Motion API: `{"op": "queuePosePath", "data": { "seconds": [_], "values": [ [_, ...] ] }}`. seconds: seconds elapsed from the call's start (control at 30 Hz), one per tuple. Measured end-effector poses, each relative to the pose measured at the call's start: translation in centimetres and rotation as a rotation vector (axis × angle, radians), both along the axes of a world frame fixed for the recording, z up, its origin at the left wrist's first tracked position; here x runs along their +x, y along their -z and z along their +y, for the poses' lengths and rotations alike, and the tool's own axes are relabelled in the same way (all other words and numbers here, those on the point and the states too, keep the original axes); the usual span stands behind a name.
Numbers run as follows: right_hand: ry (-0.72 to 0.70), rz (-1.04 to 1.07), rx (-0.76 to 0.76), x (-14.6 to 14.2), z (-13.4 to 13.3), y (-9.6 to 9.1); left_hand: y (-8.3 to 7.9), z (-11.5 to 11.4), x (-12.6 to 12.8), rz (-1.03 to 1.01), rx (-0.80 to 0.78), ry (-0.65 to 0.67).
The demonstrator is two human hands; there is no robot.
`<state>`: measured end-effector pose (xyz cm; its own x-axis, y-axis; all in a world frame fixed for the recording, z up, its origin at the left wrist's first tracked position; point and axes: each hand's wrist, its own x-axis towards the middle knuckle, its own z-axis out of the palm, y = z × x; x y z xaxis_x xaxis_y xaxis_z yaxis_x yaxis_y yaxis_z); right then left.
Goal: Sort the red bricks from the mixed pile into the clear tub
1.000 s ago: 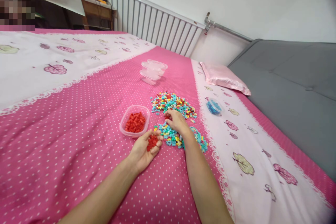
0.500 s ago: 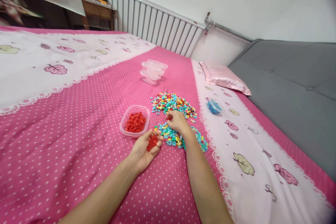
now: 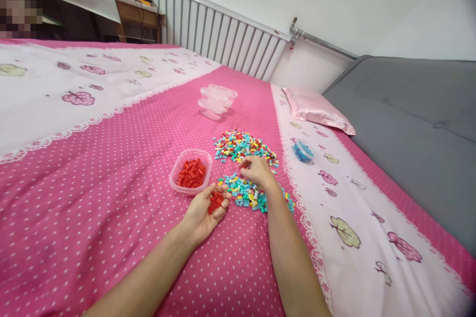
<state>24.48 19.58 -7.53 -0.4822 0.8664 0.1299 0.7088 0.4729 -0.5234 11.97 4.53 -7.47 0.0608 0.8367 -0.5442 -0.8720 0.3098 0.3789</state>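
A heap of small mixed-colour bricks (image 3: 241,147) lies on the pink dotted bedspread (image 3: 111,173). My left hand (image 3: 204,210) rests palm up beside the heap, its fingers cupped around a handful of red bricks (image 3: 215,201). My right hand (image 3: 258,170) sits on the heap with its fingertips pinched together at the pile's middle; what they pinch is too small to make out. A clear tub of red bricks (image 3: 191,173) stands just left of the heap, close to my left hand.
A small clear tub of blue bricks (image 3: 303,151) sits to the right on the white strip. Stacked empty clear tubs (image 3: 216,100) stand further back. A pink pillow (image 3: 316,110) and a grey sofa (image 3: 416,129) are on the right. A white radiator (image 3: 223,39) lines the wall.
My right hand has shifted slightly right and further back on the heap, fingers still pinching. My left hand has stayed in place with the red bricks.
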Motion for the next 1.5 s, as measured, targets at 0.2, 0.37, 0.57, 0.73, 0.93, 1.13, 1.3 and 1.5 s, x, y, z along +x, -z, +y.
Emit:
{"op": "queuePosePath", "data": {
  "seconds": [0.2,0.37,0.57,0.73,0.93,1.13,1.3,1.5],
  "values": [
    [-0.129,0.286,-0.149,0.7,-1.8,-3.3,-0.2,-0.1,0.0,0.023,-0.021,-0.007],
    [-0.424,0.289,-0.390,0.1,-6.2,-6.8,-0.1,0.0,-0.1,-0.015,0.010,0.004],
    [-0.385,0.261,-0.273,-0.3,-6.1,-6.6,0.4,0.0,-0.2,-0.058,0.052,0.018],
    [-0.009,0.214,0.062,-0.7,-1.9,-2.6,0.4,-0.1,-0.2,-0.032,0.064,0.036],
    [-0.003,-0.027,0.141,-1.3,0.7,1.9,0.1,-0.2,-0.1,-0.025,0.049,0.033],
    [-0.141,-0.026,0.202,-1.3,1.0,3.3,0.0,-0.2,-0.1,-0.026,0.035,0.025],
    [-0.163,-0.018,0.155,-1.0,1.0,2.0,0.0,-0.1,-0.1,-0.019,0.037,0.027],
    [-0.134,0.047,0.184,-1.3,0.7,1.8,-0.2,-0.1,-0.1,-0.008,0.031,0.026]
  ]
}}
